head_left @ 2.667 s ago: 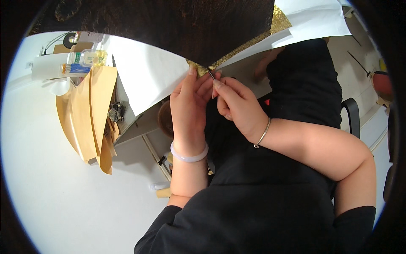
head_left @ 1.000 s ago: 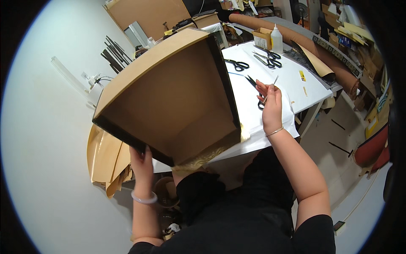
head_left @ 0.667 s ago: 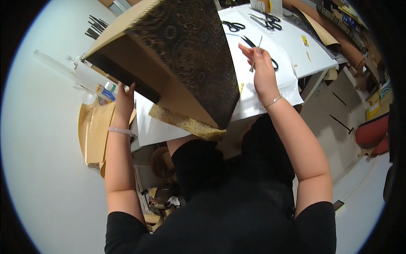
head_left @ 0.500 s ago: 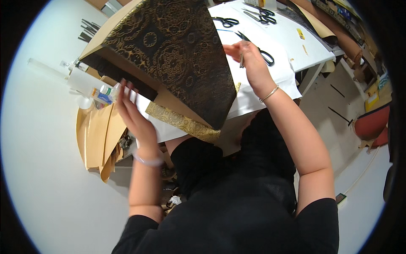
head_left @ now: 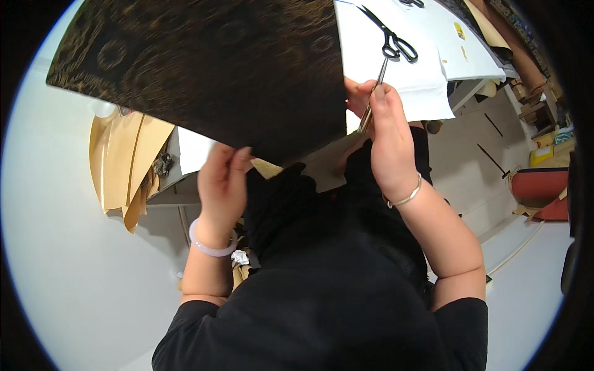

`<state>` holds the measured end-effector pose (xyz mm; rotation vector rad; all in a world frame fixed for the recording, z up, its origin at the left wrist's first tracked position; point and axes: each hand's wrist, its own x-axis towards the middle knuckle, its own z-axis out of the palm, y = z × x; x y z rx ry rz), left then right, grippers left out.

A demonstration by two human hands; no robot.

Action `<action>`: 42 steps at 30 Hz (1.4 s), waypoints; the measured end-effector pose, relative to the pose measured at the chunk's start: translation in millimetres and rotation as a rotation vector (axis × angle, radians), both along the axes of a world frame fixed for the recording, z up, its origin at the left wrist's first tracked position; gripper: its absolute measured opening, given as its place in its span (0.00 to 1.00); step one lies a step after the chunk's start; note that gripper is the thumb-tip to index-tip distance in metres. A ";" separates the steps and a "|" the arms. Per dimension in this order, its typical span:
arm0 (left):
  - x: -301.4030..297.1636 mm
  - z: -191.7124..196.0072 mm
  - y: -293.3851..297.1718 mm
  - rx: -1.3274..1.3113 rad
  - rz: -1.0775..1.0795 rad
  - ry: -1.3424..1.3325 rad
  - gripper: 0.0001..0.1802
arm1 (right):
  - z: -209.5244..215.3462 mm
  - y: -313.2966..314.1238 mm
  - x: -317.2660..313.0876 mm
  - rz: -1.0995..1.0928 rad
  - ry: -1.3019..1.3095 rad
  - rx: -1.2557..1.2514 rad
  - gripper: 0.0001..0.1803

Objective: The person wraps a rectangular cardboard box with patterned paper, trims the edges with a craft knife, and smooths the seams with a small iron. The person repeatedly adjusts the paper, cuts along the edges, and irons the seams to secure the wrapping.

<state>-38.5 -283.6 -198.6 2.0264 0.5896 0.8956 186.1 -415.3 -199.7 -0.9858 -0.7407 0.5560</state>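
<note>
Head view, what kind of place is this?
Probably a craft workshop: black scissors lie on a white-papered table, tan card sheets lean beside it, and a dark patterned box is being handled.

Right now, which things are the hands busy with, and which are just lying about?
In use:
- dark gold-patterned box, left hand at its lower edge
- thin metal tool in the right hand's grip

Lying about:
- black scissors on the white table
- tan card sheets

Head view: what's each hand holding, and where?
Left hand grips the dark patterned box at its lower edge. Right hand pinches a thin metal tool near its lower end.
</note>
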 end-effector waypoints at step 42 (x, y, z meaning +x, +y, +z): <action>-16.7 -88.1 1.3 -1.108 0.096 -0.076 0.14 | -66.4 -29.2 -4.6 0.294 0.447 -0.768 0.15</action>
